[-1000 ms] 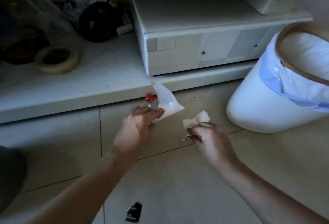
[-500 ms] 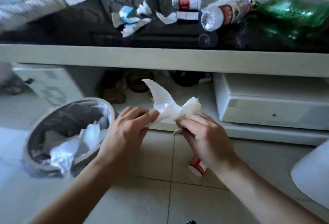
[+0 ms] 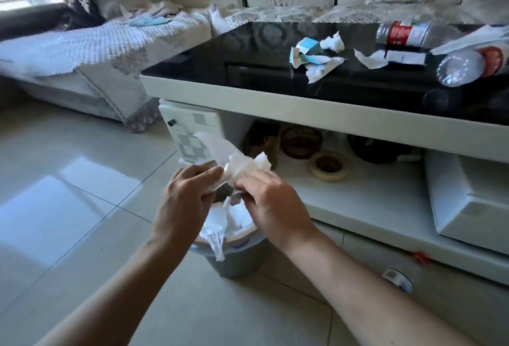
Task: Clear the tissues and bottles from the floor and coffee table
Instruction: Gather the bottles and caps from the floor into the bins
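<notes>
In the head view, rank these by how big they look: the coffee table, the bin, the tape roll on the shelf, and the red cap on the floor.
Largest to smallest, as they look:
1. coffee table
2. bin, partly hidden by the hands
3. tape roll
4. red cap
The bin is nearer the camera, but the order is clear anyway.

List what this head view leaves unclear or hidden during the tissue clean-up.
- Bin: both hands and the tissue cover most of its opening, so its contents are unclear.
- Floor bottle: mostly under the table's lower shelf.
- Right tabletop bottle: cut off by the frame edge.
- Bottle labels: too small to read.
- Shelf items: too shadowed to identify.
</notes>
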